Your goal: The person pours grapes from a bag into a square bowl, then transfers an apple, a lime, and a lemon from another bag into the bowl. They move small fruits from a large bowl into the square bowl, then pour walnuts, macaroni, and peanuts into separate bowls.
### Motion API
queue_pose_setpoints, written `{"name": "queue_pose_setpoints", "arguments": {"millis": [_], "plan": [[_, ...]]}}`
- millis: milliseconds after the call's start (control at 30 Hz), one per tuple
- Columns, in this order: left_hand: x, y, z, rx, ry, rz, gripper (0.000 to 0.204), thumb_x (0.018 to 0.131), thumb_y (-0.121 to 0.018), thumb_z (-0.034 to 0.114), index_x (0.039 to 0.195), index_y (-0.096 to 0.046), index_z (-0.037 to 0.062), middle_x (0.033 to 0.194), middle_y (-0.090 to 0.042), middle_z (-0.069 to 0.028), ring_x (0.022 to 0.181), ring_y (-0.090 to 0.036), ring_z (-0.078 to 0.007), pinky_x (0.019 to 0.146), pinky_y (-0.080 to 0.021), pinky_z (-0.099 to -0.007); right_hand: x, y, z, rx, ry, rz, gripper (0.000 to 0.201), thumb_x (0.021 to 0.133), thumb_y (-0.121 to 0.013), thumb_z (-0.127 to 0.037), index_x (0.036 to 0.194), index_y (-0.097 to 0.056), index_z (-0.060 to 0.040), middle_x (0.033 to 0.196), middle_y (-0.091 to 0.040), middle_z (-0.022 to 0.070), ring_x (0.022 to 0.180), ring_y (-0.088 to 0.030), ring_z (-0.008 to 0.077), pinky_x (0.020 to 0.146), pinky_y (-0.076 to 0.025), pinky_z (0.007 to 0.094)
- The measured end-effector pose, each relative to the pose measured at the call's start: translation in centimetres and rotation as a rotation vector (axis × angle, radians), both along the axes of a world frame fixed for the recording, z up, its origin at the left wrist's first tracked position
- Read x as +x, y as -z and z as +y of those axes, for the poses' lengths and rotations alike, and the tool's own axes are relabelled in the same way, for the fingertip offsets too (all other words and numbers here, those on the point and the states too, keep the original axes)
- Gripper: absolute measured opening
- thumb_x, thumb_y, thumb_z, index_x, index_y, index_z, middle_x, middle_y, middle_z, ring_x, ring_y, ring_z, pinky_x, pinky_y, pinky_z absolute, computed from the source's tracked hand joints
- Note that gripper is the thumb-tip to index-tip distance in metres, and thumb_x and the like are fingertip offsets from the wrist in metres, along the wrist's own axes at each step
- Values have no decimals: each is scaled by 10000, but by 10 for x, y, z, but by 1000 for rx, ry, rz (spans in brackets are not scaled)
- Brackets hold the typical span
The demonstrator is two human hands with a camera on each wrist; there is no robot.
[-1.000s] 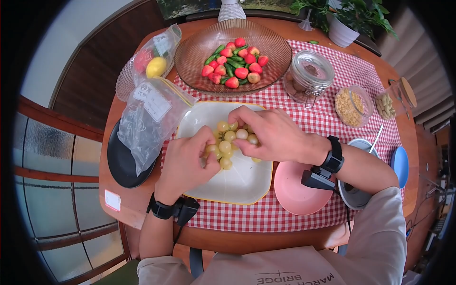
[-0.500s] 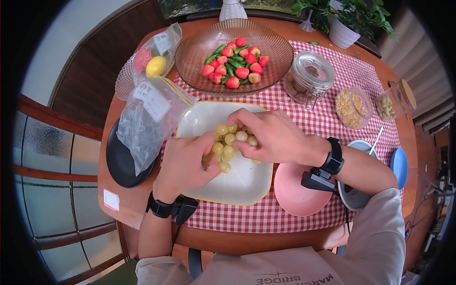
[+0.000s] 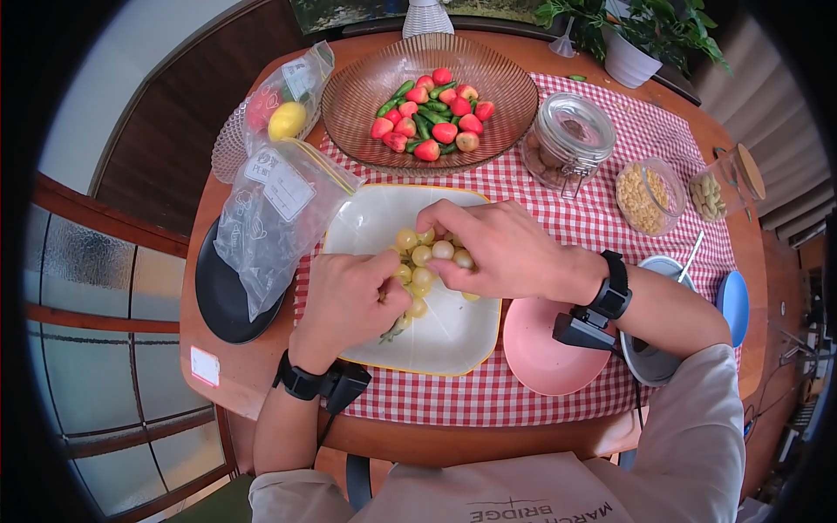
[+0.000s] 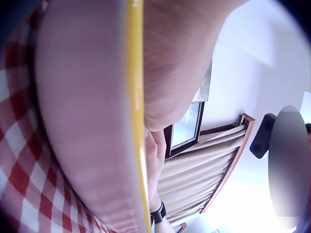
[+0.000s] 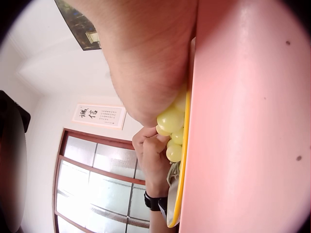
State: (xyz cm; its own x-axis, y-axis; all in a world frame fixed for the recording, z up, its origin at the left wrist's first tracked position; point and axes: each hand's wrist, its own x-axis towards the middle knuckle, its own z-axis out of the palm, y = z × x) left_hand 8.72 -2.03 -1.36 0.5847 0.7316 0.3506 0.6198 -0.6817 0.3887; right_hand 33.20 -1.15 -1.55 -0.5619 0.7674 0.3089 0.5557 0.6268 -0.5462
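A bunch of yellow-green grapes lies in a white dish with a yellow rim, between both hands. My right hand grips the bunch from the right, thumb and index finger around its grapes. From the left, my left hand has its fingers curled in at the bunch's side, pinching there; what lies between the fingertips is hidden. Greenish stem ends poke out under that hand. In the right wrist view, several grapes and the stem show just above the yellow rim, beside the left hand's curled fingers.
A pink plate adjoins the dish on the right. Left are a plastic bag and a black plate. Behind stand a large glass bowl of red and green produce and a clip-top jar. A blue plate lies far right.
My left hand shifts slightly and its fingers curl in more tightly; stem ends now show beneath it. The right hand stays in place on the grapes.
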Motion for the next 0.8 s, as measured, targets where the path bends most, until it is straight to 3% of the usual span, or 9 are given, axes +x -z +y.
{"name": "queue_pose_setpoints", "arguments": {"millis": [567,800], "plan": [[2,-6,-2,-112,12,-77,141,757,-657,70,758,-518,41,605,-570,-108,543,-617,-339,516,-468,-421,0,0,0,-12,-4,1,396,889,-693,-295,1208,-542,-116,791,-715,141,700,-702,379,603,-528,498],[2,0,-1,-41,-3,-42,135,796,-669,85,810,-539,52,590,-572,-105,534,-615,-327,519,-468,-418,0,-5,-1,25,-30,-22,298,844,-706,-228,1105,-601,-131,878,-707,59,748,-695,333,594,-534,457]]}}
